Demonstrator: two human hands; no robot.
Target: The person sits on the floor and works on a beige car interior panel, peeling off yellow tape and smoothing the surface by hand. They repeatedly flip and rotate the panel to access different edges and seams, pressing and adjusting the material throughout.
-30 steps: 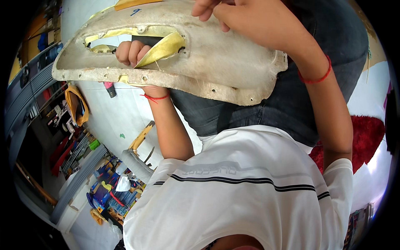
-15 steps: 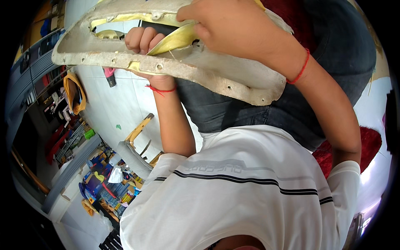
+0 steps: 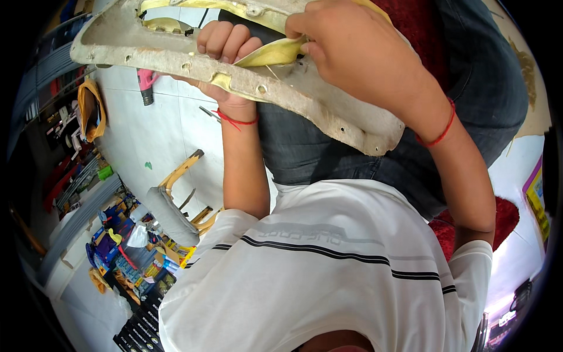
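Note:
A long, moulded grey-beige panel [image 3: 328, 120] with holes along its rim and yellow material at its edges lies over my dark jeans. My left hand [image 3: 226, 44] comes from below and wraps round the panel's near edge, its fingers curled through the long opening. Beside those fingers rises a loose yellow strip [image 3: 272, 53], bent up from the panel. My right hand [image 3: 352, 50] pinches the strip's right end between thumb and fingers. A thin pale thread hangs under the strip. The panel's far side runs out of view at the top.
On the pale tiled floor at the left lies a pink and grey heat gun [image 3: 145, 88]. A wooden chair with a grey pad [image 3: 173, 214] is at lower left, near cluttered boxes [image 3: 138, 255]. An orange-yellow bag [image 3: 91, 111] stands by the shelves. A red cushion [image 3: 505, 220] is at the right.
Both hands and the yellow strip have shifted right in view, and the panel tilts a little more downward to the right. The grips look the same. The surroundings have shifted left.

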